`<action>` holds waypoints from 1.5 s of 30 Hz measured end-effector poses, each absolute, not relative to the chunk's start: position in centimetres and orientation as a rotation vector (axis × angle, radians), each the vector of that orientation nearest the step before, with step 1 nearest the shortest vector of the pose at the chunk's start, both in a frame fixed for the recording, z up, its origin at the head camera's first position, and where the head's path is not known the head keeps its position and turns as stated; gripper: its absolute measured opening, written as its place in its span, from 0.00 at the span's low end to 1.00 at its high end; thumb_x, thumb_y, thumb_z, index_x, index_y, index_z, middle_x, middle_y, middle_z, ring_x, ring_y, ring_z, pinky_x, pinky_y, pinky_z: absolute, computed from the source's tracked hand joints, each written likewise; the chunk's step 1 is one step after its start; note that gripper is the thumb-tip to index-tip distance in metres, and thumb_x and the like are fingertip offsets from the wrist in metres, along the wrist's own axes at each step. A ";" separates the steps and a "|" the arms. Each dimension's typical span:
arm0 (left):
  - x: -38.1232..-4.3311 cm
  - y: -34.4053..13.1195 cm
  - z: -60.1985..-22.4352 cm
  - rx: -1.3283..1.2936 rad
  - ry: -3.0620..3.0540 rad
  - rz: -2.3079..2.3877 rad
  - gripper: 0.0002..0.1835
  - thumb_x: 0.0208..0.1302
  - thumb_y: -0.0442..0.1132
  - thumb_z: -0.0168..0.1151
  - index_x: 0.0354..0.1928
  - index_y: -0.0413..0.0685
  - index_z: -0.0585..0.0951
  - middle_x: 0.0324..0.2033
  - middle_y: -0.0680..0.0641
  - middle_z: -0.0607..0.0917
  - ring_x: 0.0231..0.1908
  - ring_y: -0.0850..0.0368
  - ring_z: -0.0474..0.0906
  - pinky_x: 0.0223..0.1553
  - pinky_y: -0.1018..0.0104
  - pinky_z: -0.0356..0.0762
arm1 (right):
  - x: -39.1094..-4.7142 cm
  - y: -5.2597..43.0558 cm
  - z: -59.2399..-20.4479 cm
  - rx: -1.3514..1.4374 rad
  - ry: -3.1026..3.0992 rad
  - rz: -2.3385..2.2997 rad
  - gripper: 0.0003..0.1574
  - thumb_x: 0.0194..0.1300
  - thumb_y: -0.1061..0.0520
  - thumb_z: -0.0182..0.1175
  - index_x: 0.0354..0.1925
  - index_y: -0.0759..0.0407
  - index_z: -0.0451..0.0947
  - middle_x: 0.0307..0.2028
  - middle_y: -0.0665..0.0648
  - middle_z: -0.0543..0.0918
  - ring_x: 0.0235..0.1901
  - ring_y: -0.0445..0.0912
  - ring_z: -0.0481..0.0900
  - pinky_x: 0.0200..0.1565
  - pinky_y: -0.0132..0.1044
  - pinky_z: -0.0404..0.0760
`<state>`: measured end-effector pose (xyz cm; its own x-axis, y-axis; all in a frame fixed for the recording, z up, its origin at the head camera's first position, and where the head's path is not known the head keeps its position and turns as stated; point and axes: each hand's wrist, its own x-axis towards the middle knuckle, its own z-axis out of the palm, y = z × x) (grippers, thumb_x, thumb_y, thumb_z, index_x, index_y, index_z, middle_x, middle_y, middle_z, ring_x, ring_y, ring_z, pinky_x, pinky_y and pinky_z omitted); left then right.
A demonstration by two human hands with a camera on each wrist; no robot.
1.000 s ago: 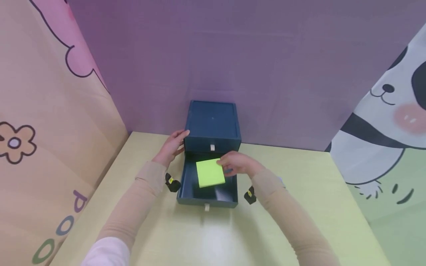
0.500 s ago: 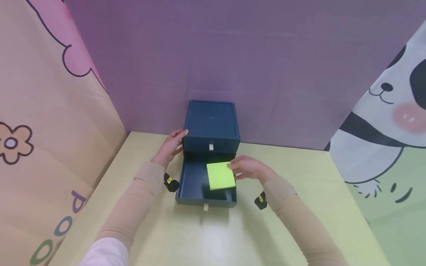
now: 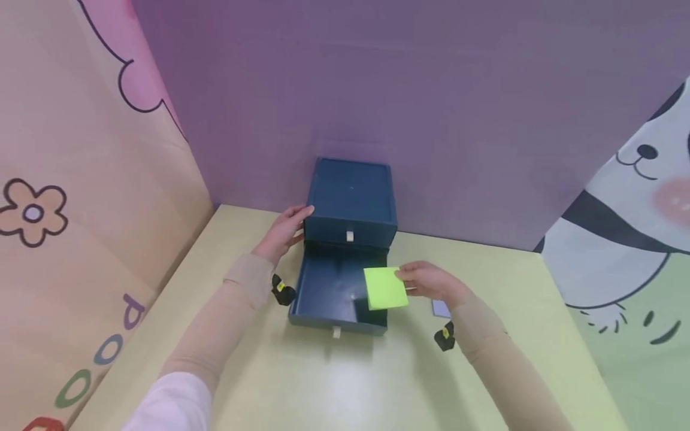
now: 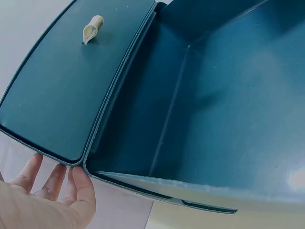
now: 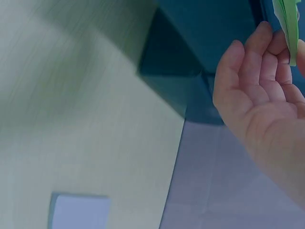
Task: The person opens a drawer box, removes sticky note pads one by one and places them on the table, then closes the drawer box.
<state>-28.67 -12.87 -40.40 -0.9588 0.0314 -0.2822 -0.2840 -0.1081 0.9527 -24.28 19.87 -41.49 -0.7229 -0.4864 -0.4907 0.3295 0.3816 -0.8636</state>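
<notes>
Pale table (image 3: 345, 395) | blue drawer unit (image 3: 353, 191), lower drawer (image 3: 329, 287) out | small lilac square (image 3: 441, 308), right of unit

Booth-like corner around me, plain yellowish bench (image 3: 339, 392) tucked against purple backdrop (image 3: 409, 102), cartoon-printed side walls (image 3: 124, 173), flower (image 3: 50, 201) and coloured letters (image 3: 97, 355) on one, panda (image 3: 620, 230) on the other, nursery look, wider building unclear

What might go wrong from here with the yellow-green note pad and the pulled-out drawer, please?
The right hand pinches the yellow-green note pad by one side, so it could slip or droop.

In the head view, the pad overlaps the right rim of the pulled-out lower drawer, so lowering it there might catch that rim.

The left hand only touches the side of the blue cabinet, so a bump could shift it.
</notes>
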 end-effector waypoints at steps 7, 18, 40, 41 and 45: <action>-28.4 -12.6 -40.6 -0.285 1.943 2.174 0.32 0.68 0.49 0.54 0.70 0.46 0.60 0.70 0.44 0.60 0.69 0.42 0.54 0.68 0.48 0.57 | -23.7 23.9 -43.8 -0.095 1.932 -1.445 0.29 0.73 0.56 0.46 0.59 0.81 0.60 0.38 0.49 0.83 0.42 0.41 0.81 0.63 0.54 0.67; -28.8 -12.3 -40.6 -0.298 1.934 2.167 0.32 0.68 0.51 0.54 0.69 0.47 0.61 0.70 0.45 0.60 0.69 0.43 0.54 0.68 0.49 0.57 | -21.5 30.6 -45.8 -0.100 1.854 -1.491 0.16 0.74 0.57 0.43 0.47 0.66 0.73 0.36 0.45 0.84 0.41 0.39 0.82 0.53 0.39 0.78; -28.7 -12.8 -40.5 -0.301 1.961 2.154 0.32 0.68 0.51 0.54 0.70 0.47 0.61 0.70 0.44 0.61 0.69 0.43 0.55 0.68 0.49 0.58 | -17.7 36.1 -49.1 0.115 2.130 -1.284 0.22 0.70 0.59 0.50 0.49 0.81 0.66 0.42 0.58 0.82 0.51 0.57 0.78 0.59 0.57 0.71; -28.7 -12.8 -40.5 -0.301 1.956 2.158 0.32 0.68 0.51 0.54 0.69 0.47 0.61 0.70 0.44 0.61 0.68 0.43 0.56 0.68 0.49 0.58 | -17.6 36.1 -49.2 0.128 2.133 -1.287 0.19 0.70 0.59 0.50 0.47 0.78 0.68 0.39 0.55 0.82 0.48 0.52 0.80 0.58 0.55 0.73; -28.7 -12.7 -40.2 -0.292 1.959 2.158 0.32 0.68 0.51 0.54 0.69 0.47 0.61 0.70 0.44 0.61 0.68 0.43 0.56 0.68 0.49 0.58 | -17.5 36.1 -49.6 0.126 2.148 -1.292 0.13 0.69 0.60 0.51 0.40 0.72 0.72 0.34 0.50 0.82 0.39 0.42 0.81 0.53 0.48 0.79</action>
